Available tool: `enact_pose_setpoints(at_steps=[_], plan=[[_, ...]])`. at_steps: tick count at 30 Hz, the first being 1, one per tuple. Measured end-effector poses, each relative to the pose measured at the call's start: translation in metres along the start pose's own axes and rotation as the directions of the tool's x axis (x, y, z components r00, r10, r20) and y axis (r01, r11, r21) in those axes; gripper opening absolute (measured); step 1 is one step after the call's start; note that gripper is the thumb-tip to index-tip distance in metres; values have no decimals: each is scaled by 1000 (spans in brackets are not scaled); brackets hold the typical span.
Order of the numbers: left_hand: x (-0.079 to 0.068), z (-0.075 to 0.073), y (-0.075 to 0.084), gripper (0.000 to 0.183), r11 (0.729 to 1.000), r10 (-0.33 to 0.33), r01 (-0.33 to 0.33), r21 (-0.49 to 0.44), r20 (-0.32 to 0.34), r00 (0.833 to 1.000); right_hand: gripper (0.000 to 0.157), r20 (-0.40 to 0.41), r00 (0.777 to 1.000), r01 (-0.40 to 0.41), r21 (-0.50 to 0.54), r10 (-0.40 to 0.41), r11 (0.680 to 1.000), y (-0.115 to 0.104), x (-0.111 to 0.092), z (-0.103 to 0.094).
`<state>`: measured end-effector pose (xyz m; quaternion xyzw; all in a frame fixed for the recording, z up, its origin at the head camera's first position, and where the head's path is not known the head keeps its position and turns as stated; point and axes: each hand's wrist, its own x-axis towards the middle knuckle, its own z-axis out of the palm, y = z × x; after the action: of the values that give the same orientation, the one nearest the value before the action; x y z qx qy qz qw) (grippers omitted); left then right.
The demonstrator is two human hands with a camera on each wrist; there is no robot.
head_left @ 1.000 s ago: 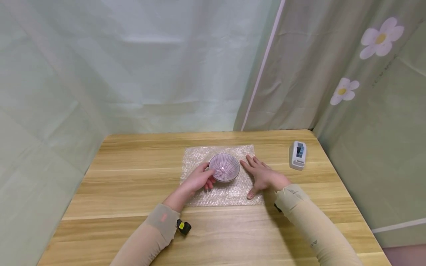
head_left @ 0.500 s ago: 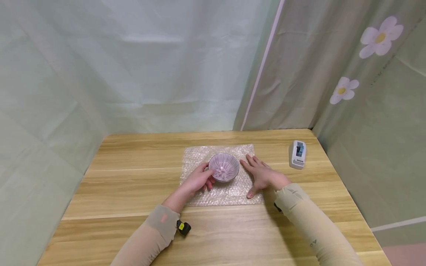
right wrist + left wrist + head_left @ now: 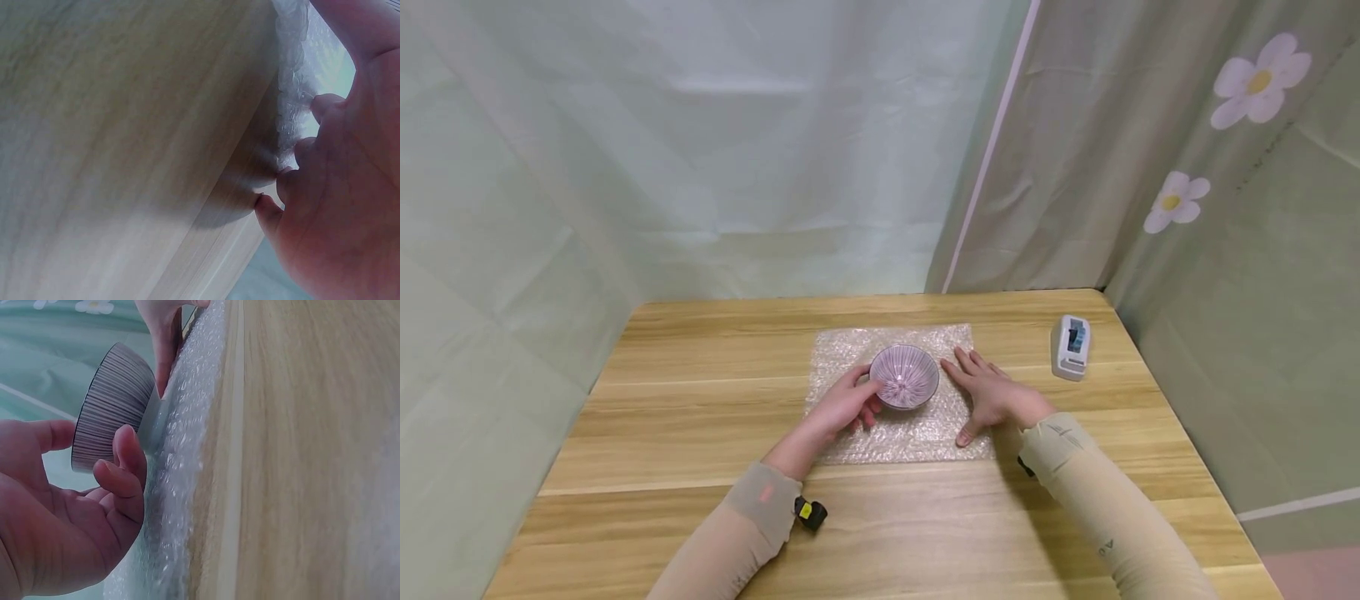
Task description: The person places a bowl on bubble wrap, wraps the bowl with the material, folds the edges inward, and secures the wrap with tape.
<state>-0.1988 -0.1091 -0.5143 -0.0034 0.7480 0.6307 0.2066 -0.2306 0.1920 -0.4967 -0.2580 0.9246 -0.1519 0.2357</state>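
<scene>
The left hand (image 3: 844, 407) grips the left rim of a striped bowl (image 3: 906, 375), mouth-up on bubble wrap (image 3: 913, 442) toward the far edge of the bench (image 3: 700, 408). Just right of it, the right hand (image 3: 988, 398) spreads wide on the wrap; a tape dispenser (image 3: 1071, 348) lies near the far right corner.

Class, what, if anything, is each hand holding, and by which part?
The left hand holds the bowl by its left-side rim and outer wall; the right hand grips nothing, resting spread on the bubble wrap.
</scene>
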Motion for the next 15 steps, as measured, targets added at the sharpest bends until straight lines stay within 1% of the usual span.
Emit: enact_pose_setpoints(at_steps=[3,6,11,15], plan=[[0,-3,0,59,1000,1,-2,-19,-25,1000,150,3,1000,-6,-2,6,1000,0,1,0],[0,-6,0,56,999,12,-15,-30,-82,997,150,3,1000,-4,-1,4,1000,-1,1,0],[0,-12,0,55,998,44,-51,-35,-187,981,151,5,1000,-5,-15,5,1000,1,2,2],[0,-17,-1,53,997,59,-71,-42,-237,970,150,-6,1000,-8,-9,8,1000,2,1,3]])
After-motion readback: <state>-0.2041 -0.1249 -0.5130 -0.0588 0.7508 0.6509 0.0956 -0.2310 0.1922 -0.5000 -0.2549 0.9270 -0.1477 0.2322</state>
